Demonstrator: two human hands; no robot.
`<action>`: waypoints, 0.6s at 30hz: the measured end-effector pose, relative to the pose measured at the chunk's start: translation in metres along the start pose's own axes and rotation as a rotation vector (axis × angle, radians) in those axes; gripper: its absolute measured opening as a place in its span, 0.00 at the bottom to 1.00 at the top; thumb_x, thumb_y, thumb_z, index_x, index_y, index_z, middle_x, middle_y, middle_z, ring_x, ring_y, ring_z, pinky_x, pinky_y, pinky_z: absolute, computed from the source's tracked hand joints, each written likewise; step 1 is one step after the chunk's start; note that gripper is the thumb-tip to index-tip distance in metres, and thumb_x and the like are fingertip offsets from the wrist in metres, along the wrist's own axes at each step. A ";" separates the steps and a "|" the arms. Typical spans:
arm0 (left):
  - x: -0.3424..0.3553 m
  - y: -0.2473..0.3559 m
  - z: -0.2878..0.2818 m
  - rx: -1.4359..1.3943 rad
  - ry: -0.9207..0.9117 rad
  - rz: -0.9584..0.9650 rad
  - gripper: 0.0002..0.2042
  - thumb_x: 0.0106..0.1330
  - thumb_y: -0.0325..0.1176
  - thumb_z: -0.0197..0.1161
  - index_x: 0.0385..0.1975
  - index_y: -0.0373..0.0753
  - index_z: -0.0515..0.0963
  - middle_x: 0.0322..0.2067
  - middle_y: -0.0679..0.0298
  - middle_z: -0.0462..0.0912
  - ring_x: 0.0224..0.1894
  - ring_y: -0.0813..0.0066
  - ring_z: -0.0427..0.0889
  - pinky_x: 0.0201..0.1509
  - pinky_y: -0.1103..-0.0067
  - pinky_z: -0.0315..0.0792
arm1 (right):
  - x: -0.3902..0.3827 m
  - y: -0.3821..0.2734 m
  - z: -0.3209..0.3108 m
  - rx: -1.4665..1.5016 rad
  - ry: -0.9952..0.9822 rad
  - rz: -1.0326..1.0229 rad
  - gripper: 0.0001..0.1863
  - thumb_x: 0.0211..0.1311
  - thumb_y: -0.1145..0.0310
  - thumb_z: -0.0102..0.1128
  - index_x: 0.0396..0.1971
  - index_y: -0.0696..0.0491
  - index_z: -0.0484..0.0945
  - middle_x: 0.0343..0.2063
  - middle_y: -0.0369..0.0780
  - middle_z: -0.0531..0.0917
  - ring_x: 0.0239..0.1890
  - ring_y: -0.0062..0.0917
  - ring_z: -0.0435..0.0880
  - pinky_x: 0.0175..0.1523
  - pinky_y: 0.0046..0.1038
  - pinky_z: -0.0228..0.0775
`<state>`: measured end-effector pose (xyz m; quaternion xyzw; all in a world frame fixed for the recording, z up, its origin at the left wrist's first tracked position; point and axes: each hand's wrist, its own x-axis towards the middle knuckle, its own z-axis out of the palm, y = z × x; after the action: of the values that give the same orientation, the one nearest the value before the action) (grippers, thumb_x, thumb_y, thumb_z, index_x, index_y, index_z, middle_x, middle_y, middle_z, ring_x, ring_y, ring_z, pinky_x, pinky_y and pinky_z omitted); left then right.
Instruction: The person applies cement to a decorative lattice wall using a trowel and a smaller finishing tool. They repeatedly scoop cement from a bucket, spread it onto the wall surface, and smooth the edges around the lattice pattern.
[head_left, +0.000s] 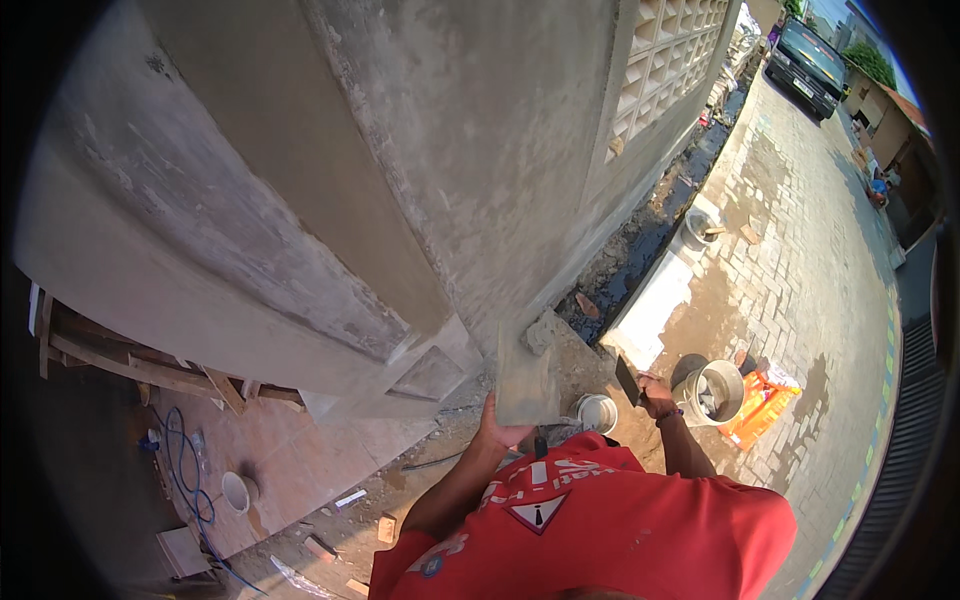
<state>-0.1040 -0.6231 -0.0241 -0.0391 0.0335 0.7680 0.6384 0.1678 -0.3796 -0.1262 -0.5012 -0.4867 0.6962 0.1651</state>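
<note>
My left hand [498, 428] grips a flat rectangular board [525, 385] coated in grey plaster, held low near the base of the rendered column [415, 290]. To its right, my right hand [658, 398] holds a dark flat-bladed trowel [627, 379] away from the board, its blade pointing up and leftward. A small white bucket [597, 414] sits on the ground between my hands, and a larger pale bucket [722, 388] stands beside my right hand, with an orange bag [758, 408] next to it.
A drain with dark water [655, 240] runs along the wall beside a paved lane [785, 260]. Another bucket [697, 228] stands on its edge; a dark vehicle [805, 68] is farther up. At lower left are a tiled floor [325, 460], a blue hose [190, 480], planks and a bucket.
</note>
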 end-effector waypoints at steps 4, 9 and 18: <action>0.029 0.000 0.035 0.012 -0.082 -0.154 0.25 0.59 0.46 0.53 0.54 0.40 0.70 0.54 0.60 0.72 0.57 0.61 0.70 0.64 0.59 0.58 | -0.053 -0.088 0.024 0.083 0.093 -0.288 0.19 0.54 0.77 0.48 0.47 0.60 0.75 0.33 0.36 0.80 0.29 0.16 0.77 0.37 0.18 0.69; 0.085 -0.004 0.046 -0.096 -0.168 -0.236 0.22 0.62 0.44 0.50 0.54 0.41 0.70 0.54 0.61 0.73 0.57 0.65 0.71 0.63 0.64 0.60 | -0.142 -0.237 0.073 -0.311 0.152 -0.596 0.21 0.49 0.79 0.53 0.47 0.61 0.75 0.32 0.37 0.80 0.31 0.16 0.76 0.36 0.18 0.66; 0.168 -0.016 0.044 0.036 -0.095 -0.266 0.25 0.66 0.49 0.47 0.57 0.40 0.65 0.55 0.60 0.71 0.58 0.64 0.70 0.62 0.64 0.63 | -0.118 -0.317 0.085 -0.828 0.115 -0.916 0.20 0.49 0.76 0.56 0.46 0.58 0.75 0.25 0.45 0.76 0.23 0.29 0.76 0.29 0.26 0.67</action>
<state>-0.1195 -0.4511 0.0022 0.0049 0.0115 0.6769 0.7360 0.0655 -0.3580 0.2066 -0.3006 -0.8725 0.2799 0.2646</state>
